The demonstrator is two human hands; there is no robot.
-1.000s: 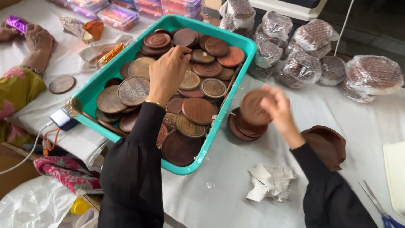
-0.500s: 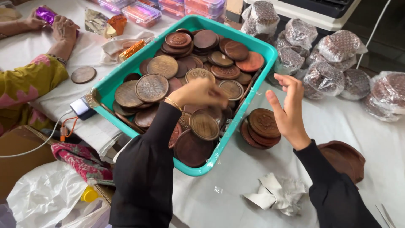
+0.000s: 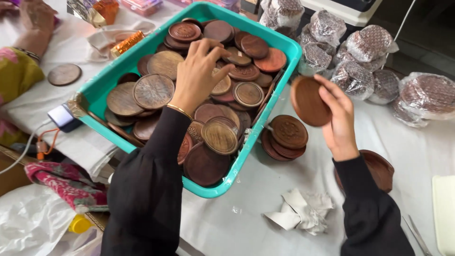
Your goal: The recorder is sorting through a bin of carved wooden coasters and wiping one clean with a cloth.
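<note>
Teal rectangular plastic tub (image 3: 279,92); round brown carved wooden discs (image 3: 154,91), rosette patterns. Plain reddish-brown round wooden disc (image 3: 308,101) in right hand (image 3: 339,114). Black sleeves. White cloth-covered desk (image 3: 265,189).

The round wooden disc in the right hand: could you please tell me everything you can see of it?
The disc is a flat, round piece of dark reddish-brown wood with a smooth, plain face showing. The right hand holds it by its edge, tilted up on its side, in the air beside the teal tub and above a small stack of similar discs on the white table. Only the fingers touch it; its other face is hidden.
</note>
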